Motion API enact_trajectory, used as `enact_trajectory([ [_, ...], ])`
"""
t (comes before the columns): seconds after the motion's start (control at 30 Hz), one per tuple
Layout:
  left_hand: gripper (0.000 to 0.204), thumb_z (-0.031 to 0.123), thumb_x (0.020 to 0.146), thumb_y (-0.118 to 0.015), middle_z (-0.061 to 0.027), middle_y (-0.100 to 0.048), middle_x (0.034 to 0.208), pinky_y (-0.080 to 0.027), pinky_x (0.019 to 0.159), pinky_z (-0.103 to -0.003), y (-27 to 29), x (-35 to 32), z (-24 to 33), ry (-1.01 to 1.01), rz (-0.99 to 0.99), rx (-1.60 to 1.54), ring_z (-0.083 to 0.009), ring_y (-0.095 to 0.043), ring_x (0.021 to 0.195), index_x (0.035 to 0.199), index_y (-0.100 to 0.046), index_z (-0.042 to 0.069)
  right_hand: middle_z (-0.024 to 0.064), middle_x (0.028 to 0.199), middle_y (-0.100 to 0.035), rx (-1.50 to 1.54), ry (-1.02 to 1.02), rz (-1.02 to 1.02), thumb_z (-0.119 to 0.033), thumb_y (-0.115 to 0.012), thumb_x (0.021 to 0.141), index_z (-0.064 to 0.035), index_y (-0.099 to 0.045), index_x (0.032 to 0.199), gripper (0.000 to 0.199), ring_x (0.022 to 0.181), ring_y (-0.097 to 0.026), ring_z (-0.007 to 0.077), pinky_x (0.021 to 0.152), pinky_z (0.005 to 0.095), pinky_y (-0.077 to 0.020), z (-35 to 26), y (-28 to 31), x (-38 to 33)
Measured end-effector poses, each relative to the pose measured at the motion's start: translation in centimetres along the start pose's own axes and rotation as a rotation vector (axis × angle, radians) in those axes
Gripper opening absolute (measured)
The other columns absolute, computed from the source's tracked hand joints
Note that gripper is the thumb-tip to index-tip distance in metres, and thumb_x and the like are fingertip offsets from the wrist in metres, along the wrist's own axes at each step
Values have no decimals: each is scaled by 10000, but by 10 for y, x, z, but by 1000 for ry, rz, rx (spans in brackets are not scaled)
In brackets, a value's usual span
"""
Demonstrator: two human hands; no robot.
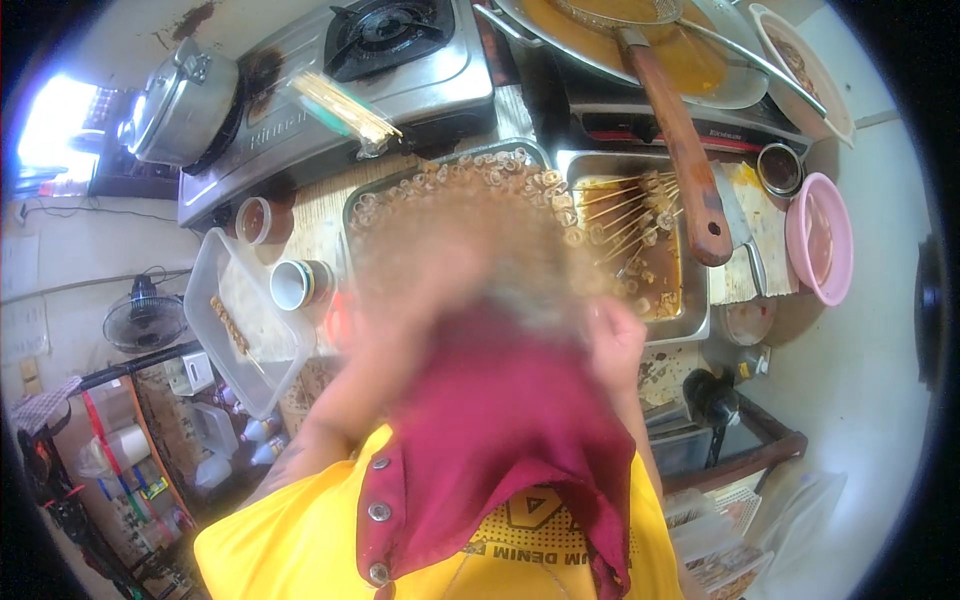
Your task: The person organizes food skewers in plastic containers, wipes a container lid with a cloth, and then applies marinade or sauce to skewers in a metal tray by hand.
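My left hand (425, 245) reaches over the left metal tray (349, 235), its fingers lost in a large blur. My right hand (617, 338) is beside the right metal tray (695, 335), its fingers curled; the blur hides whatever may be in them. Many small pale ring-shaped food pieces (500, 162) line the left tray's far side. In the right tray, skewered food pieces (655, 205) lie in brown sauce, their thin sticks pointing left. A bundle of bamboo skewers (345, 108) in a torn plastic wrapper rests on the steel stove's near edge.
A wooden-handled strainer (680, 150) crosses the wide pan (735, 92) and overhangs the right tray. Nearby are a knife (757, 268) and a pink bowl (843, 240). A clear plastic box (205, 300) holding one skewer, a white cup (290, 287) and a lidded pot (190, 105) stand left.
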State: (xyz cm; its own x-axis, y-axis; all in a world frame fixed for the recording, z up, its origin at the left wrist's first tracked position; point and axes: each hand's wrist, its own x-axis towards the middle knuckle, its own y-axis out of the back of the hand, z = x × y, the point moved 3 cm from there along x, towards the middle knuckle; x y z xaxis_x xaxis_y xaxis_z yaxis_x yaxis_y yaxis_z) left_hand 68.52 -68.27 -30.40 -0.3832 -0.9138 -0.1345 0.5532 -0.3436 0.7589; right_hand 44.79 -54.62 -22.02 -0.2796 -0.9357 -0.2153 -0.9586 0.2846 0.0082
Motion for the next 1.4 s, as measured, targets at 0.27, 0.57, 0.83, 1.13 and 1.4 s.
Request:
enact_trajectory([
  [0.27, 218, 187, 796, -717, -159, -584, 956, -481, 840, -457, -3, -22, 42, 53, -209, 266, -357, -586, 1005, 942, -630, 51, -40, 736, -558, -77, 45, 8, -90, -581, 959, 46, -678, 954, 167, 674, -457, 39, 609, 212, -391, -13, -2, -1],
  [0.57, 147, 123, 830, -703, -97, -641, 850, -502, 722, -351, 7, -22, 39, -21, -237, -65, -236, -629, 781, 903, -608, 37, -34, 731, -549, 61, -3, 11, -81, -588, 951, 44, -681, 953, 156, 666, -457, 41, 608, 213, -390, -3, -1, -4],
  [0.83, 269, 101, 904, -679, -29, -674, 934, -514, 720, -237, 45, -8, -7, 66, 16, -500, -102, -625, 823, 1150, -620, 10, 35, 775, -633, -125, 60, -94, -74, -594, 940, 43, -681, 943, 146, 712, -546, 76, 650, 245, -443, -13, -5, -8],
  [1.13, 234, 103, 907, -677, -43, -682, 935, -527, 702, -241, 59, -4, -23, 296, 120, -1017, -109, -633, 813, 1117, -639, 7, 96, 714, -612, -235, 81, -238, -66, -611, 914, 44, -654, 923, 118, 666, -567, 103, 629, 270, -460, -28, -17, -9],
  [1.4, 205, 106, 910, -676, -55, -689, 935, -538, 686, -245, 51, 10, -26, 340, 144, -1127, -116, -641, 804, 1088, -656, 5, 115, 693, -606, -223, 64, -254, -95, -612, 914, 31, -655, 919, 134, 637, -572, 117, 618, 288, -467, -12, -10, -7],
])
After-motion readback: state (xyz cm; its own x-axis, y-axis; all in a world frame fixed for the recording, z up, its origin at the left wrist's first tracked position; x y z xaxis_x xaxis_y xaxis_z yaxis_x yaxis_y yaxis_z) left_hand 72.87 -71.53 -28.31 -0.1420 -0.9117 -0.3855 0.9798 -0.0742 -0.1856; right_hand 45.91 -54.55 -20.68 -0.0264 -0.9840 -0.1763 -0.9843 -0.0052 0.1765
